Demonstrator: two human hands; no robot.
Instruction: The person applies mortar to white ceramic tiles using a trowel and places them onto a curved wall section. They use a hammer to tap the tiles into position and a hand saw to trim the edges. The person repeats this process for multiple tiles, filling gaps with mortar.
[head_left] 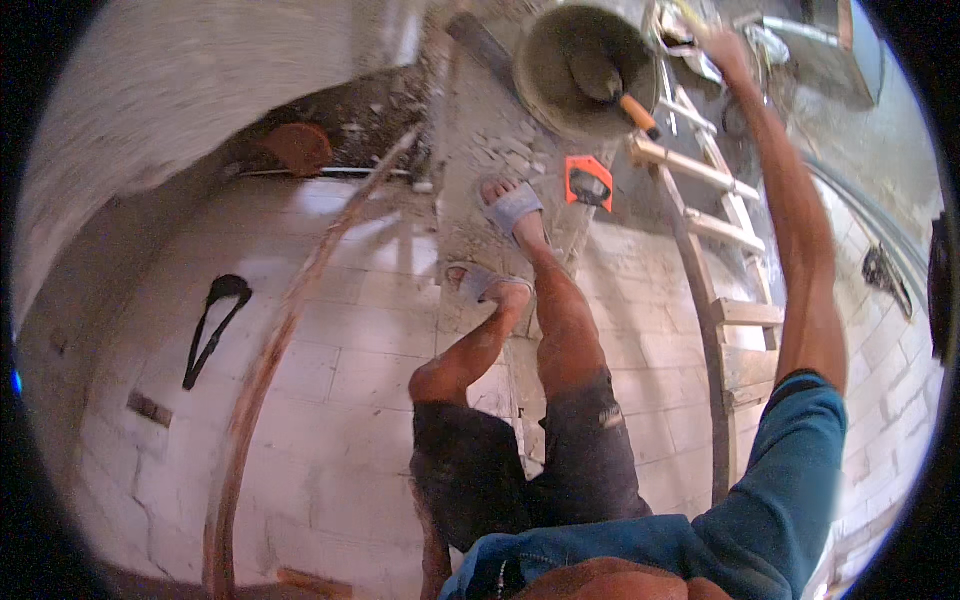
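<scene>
My right hand reaches out to the upper right, over the top of a wooden ladder. Its fingers look closed by a thin yellow strip, but they are small and blurred, and I cannot make out what they hold. Crumpled white bags lie around it. To the left of that hand stands a round bucket with a trowel in it, its orange handle over the rim. Only a bit of my left arm shows beside my shorts; the left hand is hidden.
An orange angular piece with a dark middle lies by my sandalled feet. A long wooden pole leans at the left, near a black strap. Rubble covers the raised strip. A reddish round object lies beneath the wall.
</scene>
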